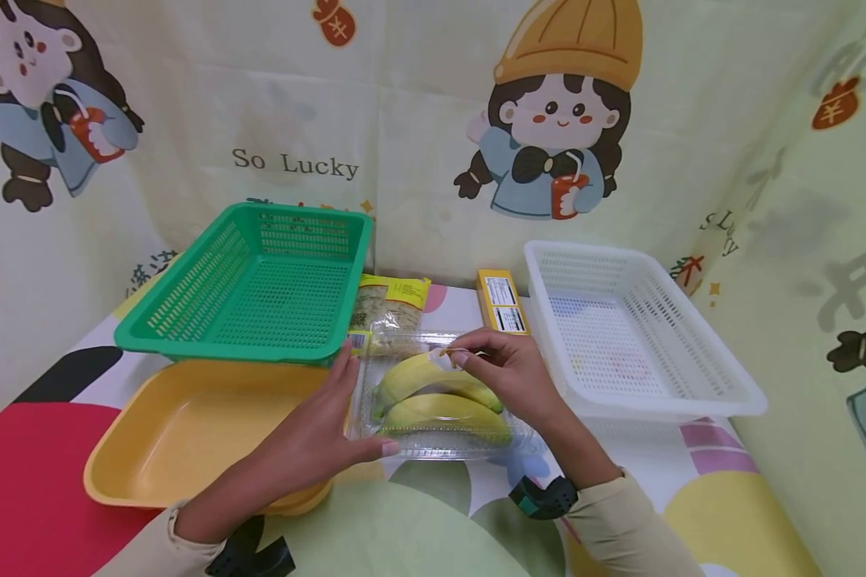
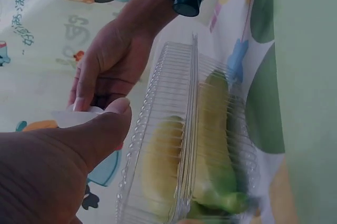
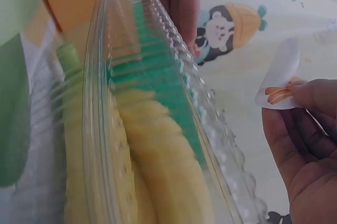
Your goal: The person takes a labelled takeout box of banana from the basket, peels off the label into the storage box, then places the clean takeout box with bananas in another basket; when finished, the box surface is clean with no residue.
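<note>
A lidded clear plastic clamshell box [image 1: 433, 454] with yellow-green bananas [image 1: 447, 413] inside stands in front of me. My left hand [image 1: 310, 429] lies along its left side, fingers stretched toward the back corner and thumb out at the front edge. Over the lid, my right hand [image 1: 508, 381] pinches a small white sticker [image 3: 279, 79] between thumb and fingertips. The sticker curls upward and carries an orange picture, clear in the right wrist view. From the left wrist, the left thumb [image 2: 108, 129] overlaps part of the white sticker.
A green basket [image 1: 310, 353] stands at the back left, with a yellow-orange basin [image 1: 101, 473] before it. Behind the box lie a bag with a yellow label [image 1: 393, 300] and an orange carton [image 1: 503, 300]. To the right is a white basket [image 1: 664, 405].
</note>
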`<state>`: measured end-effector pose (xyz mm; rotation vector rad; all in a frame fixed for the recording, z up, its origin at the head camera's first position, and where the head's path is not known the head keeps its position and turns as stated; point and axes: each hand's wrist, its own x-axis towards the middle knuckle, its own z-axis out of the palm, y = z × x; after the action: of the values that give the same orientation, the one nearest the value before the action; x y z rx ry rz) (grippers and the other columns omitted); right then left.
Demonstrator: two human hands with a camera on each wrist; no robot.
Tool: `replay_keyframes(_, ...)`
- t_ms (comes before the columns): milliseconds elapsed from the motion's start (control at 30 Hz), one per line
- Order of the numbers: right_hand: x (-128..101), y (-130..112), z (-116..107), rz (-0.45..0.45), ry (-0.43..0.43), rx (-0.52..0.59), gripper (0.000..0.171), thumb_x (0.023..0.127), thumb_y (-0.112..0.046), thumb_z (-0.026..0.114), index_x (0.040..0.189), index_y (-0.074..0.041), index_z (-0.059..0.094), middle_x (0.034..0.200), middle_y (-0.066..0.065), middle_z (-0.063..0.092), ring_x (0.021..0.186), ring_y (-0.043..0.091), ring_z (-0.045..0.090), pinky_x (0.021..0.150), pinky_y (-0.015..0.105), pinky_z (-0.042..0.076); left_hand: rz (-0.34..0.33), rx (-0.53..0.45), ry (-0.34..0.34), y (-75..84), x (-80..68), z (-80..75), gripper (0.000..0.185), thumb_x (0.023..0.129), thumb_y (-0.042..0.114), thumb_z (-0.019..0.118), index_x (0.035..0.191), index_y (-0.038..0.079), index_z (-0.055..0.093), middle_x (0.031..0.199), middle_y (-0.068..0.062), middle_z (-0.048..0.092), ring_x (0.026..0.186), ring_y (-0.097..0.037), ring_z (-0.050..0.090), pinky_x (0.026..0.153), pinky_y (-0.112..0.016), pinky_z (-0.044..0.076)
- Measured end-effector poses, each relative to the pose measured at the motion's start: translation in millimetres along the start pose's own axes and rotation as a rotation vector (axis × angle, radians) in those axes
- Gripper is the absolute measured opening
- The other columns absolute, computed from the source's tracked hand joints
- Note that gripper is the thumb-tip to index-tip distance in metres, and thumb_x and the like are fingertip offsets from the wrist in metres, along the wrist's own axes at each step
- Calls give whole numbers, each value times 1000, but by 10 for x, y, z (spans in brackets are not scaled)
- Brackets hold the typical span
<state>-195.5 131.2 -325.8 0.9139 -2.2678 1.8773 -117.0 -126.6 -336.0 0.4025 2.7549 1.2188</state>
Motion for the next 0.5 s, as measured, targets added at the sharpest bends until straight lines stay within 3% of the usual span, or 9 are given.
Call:
replay_keyframes(333,25,-68,266,37,-90,39,11,89,0,68,99,1,73,95,8,71,81,22,64,70,29,56,30,75,32,-67,-220,-93,120,75,65,71,155,0,9,163,-7,-3,145,-36,13,108,-57,28)
replay_keyframes(500,18,-88,385,68,-146,33,12,91,-4,68,101,-2,73,96,5,71,79,29,62,68,28,55,-10,102,52,-89,-323,-228,121,74,65,71,156,4,7,163,-7,-1,144,-39,14,106,-59,28)
